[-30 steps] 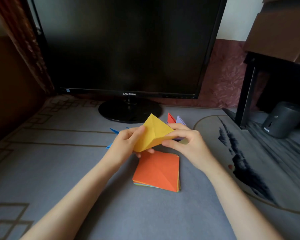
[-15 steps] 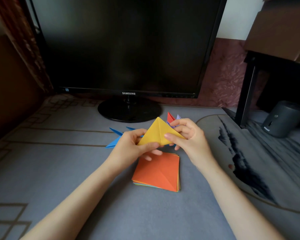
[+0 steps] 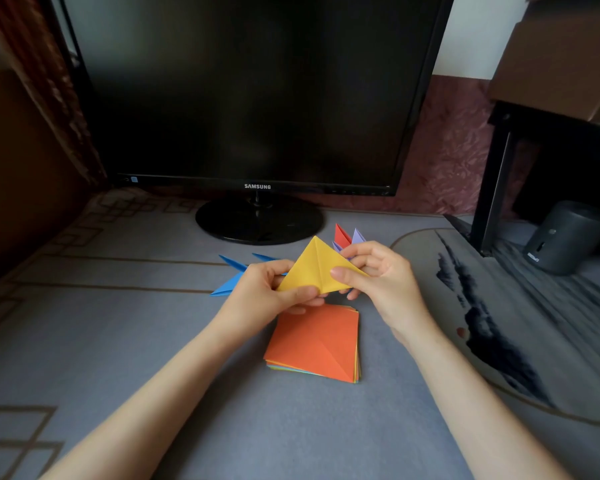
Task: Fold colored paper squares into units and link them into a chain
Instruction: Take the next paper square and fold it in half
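— At the centre of the frame?
— A yellow paper (image 3: 312, 268), folded into a flat triangle, sharp apex pointing up, one crease running down from the apex. Matte and smooth, held above the grey mat (image 3: 118, 341), not touching it.

— Gripped how?
— Pinched from both sides. On the left hand (image 3: 264, 296), thumb laid across the lower left corner, fingers curled behind. On the right hand (image 3: 378, 275), thumb pressed on the right face, fingers curled behind the right corner. Both clamped on the sheet.

— Directly below?
— A stack of paper squares (image 3: 316, 341), flat on the mat, orange on top with a diagonal crease. Thin edges of other colours along its lower left side.

— Behind the hands?
— Left of centre, blue folded units (image 3: 229, 282), long narrow points fanning leftward. Just above the right hand, a red folded point (image 3: 342, 235) with pale purple points (image 3: 357, 236) beside it, partly hidden. Linked or loose: cannot tell.

— And the mat itself?
— Soft-looking, with thin brown lines and squares along the left edge; at right, a rounded patch with dark brushed streaks.

— Upper half?
— A black monitor (image 3: 257, 91), glossy dark screen, on a round black base (image 3: 258, 220). At upper right, a brown cardboard box (image 3: 561, 53) on a black frame (image 3: 496, 181); below it, a dark grey cylinder (image 3: 565, 237), matte.
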